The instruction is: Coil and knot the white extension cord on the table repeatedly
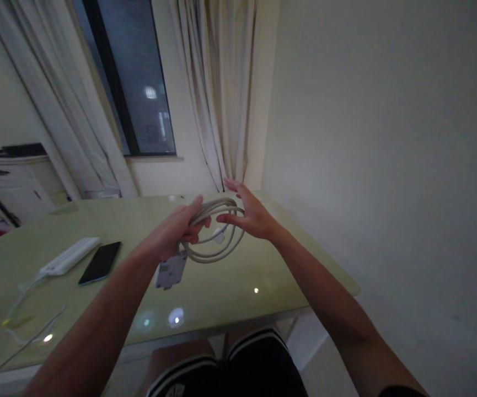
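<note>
A pale grey-white cable [213, 258] is wound in several loops above the table. My left hand [180, 225] is closed around the left side of the coil, with the thumb on top. Below that hand hangs a white block-shaped piece [171, 270], partly covered by the hand and wrist; its kind is unclear. A white plug [218, 236] shows through the middle of the loops. My right hand [255, 212] is at the coil's right side, thumb and fingers spread apart, with the loops' edge between them; whether it touches the cable I cannot tell.
On the glossy greenish table [230, 292], a white power strip [70, 256] with a white cord lies left, beside a dark phone [100, 263]. A thin cable [27, 344] runs along the near left. A wall [366, 138] borders the right; curtains [221, 82] hang behind.
</note>
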Demonstrator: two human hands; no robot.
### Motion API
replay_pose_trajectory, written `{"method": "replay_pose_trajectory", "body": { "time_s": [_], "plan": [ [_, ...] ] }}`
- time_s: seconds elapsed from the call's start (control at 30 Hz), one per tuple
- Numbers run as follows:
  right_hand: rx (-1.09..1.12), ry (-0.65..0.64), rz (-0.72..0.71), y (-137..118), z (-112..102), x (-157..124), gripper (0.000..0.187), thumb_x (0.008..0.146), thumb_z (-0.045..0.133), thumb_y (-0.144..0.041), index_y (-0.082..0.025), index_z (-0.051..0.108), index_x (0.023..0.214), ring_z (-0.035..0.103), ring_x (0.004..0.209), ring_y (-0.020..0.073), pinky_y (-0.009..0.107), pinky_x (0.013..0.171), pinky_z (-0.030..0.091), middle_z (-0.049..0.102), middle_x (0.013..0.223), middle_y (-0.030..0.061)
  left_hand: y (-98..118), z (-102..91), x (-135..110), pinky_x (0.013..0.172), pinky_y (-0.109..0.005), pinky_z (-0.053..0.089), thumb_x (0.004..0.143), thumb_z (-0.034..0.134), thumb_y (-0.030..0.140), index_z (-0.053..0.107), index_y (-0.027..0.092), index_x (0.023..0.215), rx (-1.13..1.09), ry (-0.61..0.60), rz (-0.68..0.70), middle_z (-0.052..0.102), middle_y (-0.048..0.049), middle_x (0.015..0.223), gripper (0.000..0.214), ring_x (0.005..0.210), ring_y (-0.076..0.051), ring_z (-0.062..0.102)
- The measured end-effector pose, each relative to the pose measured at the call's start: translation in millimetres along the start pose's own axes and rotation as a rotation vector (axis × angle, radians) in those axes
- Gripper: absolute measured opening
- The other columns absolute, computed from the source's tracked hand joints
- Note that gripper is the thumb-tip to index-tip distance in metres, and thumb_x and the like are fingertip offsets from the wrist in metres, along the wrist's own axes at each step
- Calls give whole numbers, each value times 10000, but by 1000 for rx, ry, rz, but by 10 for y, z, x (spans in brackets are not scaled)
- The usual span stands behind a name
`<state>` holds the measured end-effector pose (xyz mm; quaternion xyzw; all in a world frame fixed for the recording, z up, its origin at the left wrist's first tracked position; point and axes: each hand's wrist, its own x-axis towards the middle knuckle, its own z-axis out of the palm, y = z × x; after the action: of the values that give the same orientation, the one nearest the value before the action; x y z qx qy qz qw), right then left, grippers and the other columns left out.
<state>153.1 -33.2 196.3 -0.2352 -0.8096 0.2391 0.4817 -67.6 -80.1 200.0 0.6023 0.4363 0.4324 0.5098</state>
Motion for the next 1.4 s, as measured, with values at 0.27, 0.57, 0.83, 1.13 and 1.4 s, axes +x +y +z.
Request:
{"method": "replay_pose_trajectory", "body": {
  "time_s": [0.27, 0.57, 0.83, 1.13, 1.4],
  "plan": [
    [366, -135, 499, 574, -89, 283, 414, 702, 877, -471, -129, 654, 767, 360, 426, 22, 151, 382, 288, 472, 557, -80, -442, 75, 668, 715, -311, 505, 967, 364, 653, 677, 151, 887, 290, 207, 291, 630, -32, 697, 597, 666, -171, 578],
    [413, 121, 928, 1641, -538, 155, 282, 836, 819, -344, -95, 688, 826, 317, 402, -6, 100, 376, 324, 447, 572, -79, -1807, 135, 988, 1058, -443, 449, 986, 368, 517, 630, 171, 1161, 373, 537, 324, 684, -146, 1220, 468, 1166, -265, 623],
    [55, 380, 1047, 2352, -1234, -95, 285, 850, 782, -332, -125, 649, 705, 560, 569, 122, 243, 621, 511, 556, 575, 5, -2244, 102, 974, 992, -480, 493, 963, 363, 558, 640, 176, 1074, 311, 494, 174, 720, -127, 1078, 485, 1044, -274, 666],
    [-526, 178, 192, 1988, 81, -728, 244, 1007, 552, -381, -209, 725, 1023, 612, 1051, 226, 401, 993, 453, 705, 1054, 93, -2075, 97, 855, 884, -399, 507, 978, 374, 562, 691, 195, 976, 375, 532, 205, 728, -88, 937, 486, 921, -247, 675],
    [-478, -217, -116, 1684, 579, -977, 176, 989, 612, -348, -196, 700, 984, 599, 967, 194, 347, 898, 470, 700, 1015, 70, -1959, 118, 713, 507, -268, 304, 981, 381, 545, 422, 212, 553, 478, 524, 213, 400, 25, 501, 543, 480, -128, 403]
  ]
}}
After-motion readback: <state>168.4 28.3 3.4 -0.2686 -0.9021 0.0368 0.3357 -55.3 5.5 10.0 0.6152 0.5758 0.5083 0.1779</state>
